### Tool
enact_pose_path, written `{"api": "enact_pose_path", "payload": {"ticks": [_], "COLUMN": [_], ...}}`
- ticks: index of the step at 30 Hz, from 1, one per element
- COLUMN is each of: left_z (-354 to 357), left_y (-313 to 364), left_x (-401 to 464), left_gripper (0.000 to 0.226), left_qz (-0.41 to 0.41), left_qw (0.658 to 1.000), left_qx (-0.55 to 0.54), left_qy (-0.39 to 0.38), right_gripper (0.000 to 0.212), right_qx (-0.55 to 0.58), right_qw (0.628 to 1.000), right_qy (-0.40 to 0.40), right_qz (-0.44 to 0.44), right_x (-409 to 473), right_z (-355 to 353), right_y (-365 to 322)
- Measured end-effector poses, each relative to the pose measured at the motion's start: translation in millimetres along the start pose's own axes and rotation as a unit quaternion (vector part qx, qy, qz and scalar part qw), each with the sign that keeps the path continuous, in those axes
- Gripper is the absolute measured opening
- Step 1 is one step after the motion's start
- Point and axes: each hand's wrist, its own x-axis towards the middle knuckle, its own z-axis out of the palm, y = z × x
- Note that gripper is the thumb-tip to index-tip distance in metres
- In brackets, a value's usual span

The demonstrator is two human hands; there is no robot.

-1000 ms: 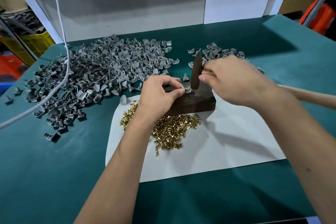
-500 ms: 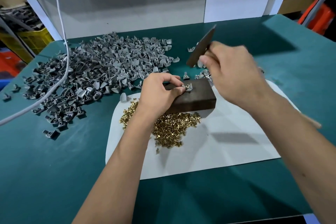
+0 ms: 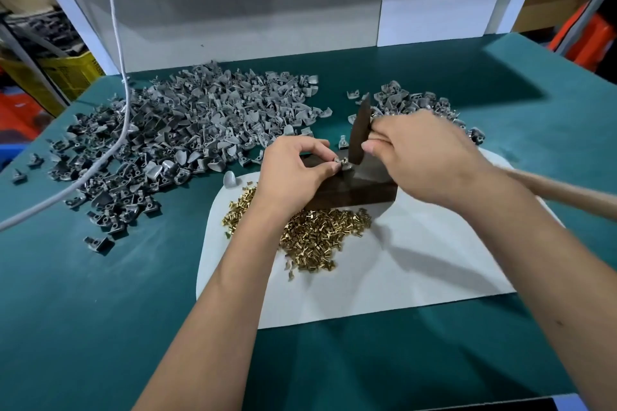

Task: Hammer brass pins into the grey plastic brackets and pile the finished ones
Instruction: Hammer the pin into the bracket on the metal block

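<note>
Head view: left hand (image 3: 293, 170) pinches a small grey plastic bracket (image 3: 341, 166) steady on the dark wooden block (image 3: 360, 192); right hand (image 3: 417, 157), grip closed on the dark-headed hammer (image 3: 361, 130), strikes its pin.

White cable (image 3: 124, 130) across the green table (image 3: 100, 327); white sheet (image 3: 417, 270); yellow crate (image 3: 71, 75) beyond the edge.

Bright overhead light; edges warped.
</note>
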Motion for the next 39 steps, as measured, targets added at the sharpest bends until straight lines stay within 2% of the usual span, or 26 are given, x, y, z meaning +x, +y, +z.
{"api": "enact_pose_path", "payload": {"ticks": [3, 4, 7, 8, 10, 11, 13, 14, 16, 18, 20, 23, 24, 27, 31, 33, 35, 39], "left_z": [-1.7, -2.1, -1.1, -0.6, -0.3, -0.5, -0.2, -0.1, 0.6, 0.6, -0.3, -0.5, -0.3, -0.2, 0.3, 2.0, 2.9, 1.7], "left_y": [-0.1, -0.6, -1.6, -0.6, 0.1, 0.2, 0.8, 0.6, 0.1, 1.1, 0.8, 1.2, 0.6, -2.0, -1.8, -0.3, 0.1, -2.9], "left_x": [0.9, 1.2, 1.1, 0.9, 1.9, 1.9, 1.8, 1.7, 0.4, -0.7, 0.3, 1.4, 1.7, 0.8, 1.0, 1.7, 2.4, 0.4], "left_gripper": [0.006, 0.007, 0.015, 0.013, 0.007, 0.006, 0.006, 0.007, 0.012, 0.010, 0.008, 0.008, 0.010, 0.016, 0.016, 0.016, 0.015, 0.015], "left_qz": [0.008, 0.009, 0.011, 0.010, 0.015, 0.016, 0.019, 0.019, 0.011, 0.008, 0.012, 0.019, 0.019, 0.015, 0.013, 0.011, 0.005, -0.019], "left_qw": [1.000, 1.000, 1.000, 1.000, 1.000, 1.000, 1.000, 1.000, 1.000, 1.000, 1.000, 1.000, 1.000, 1.000, 1.000, 1.000, 1.000, 0.999], "left_qx": [0.017, 0.018, 0.014, 0.014, 0.016, 0.019, 0.025, 0.021, 0.006, 0.007, 0.010, 0.017, 0.016, 0.008, 0.011, 0.003, -0.007, -0.029], "left_qy": [0.004, 0.004, 0.003, 0.001, 0.000, 0.002, 0.003, 0.003, 0.000, -0.001, 0.005, 0.005, 0.004, 0.004, 0.003, -0.002, -0.002, -0.001], "right_gripper": [0.017, 0.019, 0.021, 0.020, 0.020, 0.020, 0.020, 0.020, 0.020, 0.019, 0.018, 0.020, 0.021, 0.020, 0.026, 0.028, 0.024, 0.012], "right_qx": [0.061, 0.077, 0.029, 0.009, -0.025, -0.022, 0.034, 0.047, 0.044, 0.019, -0.017, 0.061, 0.077, 0.056, 0.011, 0.046, 0.079, 0.101], "right_qw": [0.993, 0.992, 0.999, 0.999, 1.000, 0.999, 0.995, 0.996, 0.999, 0.999, 1.000, 0.991, 0.990, 0.998, 1.000, 0.998, 0.995, 0.988], "right_qy": [0.104, 0.104, -0.029, -0.044, -0.010, 0.032, 0.094, 0.077, -0.005, -0.031, 0.008, 0.119, 0.112, -0.003, -0.005, 0.001, 0.014, -0.025], "right_qz": [0.009, 0.007, 0.003, 0.009, 0.001, -0.004, 0.000, 0.002, 0.019, 0.032, 0.018, 0.024, 0.022, 0.024, 0.027, 0.042, 0.061, 0.110], "right_x": [0.9, 0.1, -3.4, -3.0, 2.4, 4.0, 2.9, 1.7, -4.2, -5.7, -1.2, -1.6, -2.8, -4.7, 1.2, 0.1, -1.4, -4.2], "right_z": [-7.2, -5.4, 7.2, 3.7, -7.8, -11.0, -8.7, -4.9, 8.4, 5.8, -4.9, -5.2, -1.1, 14.9, 4.3, -0.5, -5.7, -11.0], "right_y": [-1.4, -4.6, -11.2, -10.0, -6.8, -6.2, -7.8, -10.0, -11.9, -7.7, -4.1, -6.5, -8.9, -9.1, 3.9, 16.3, 31.6, 56.2]}}
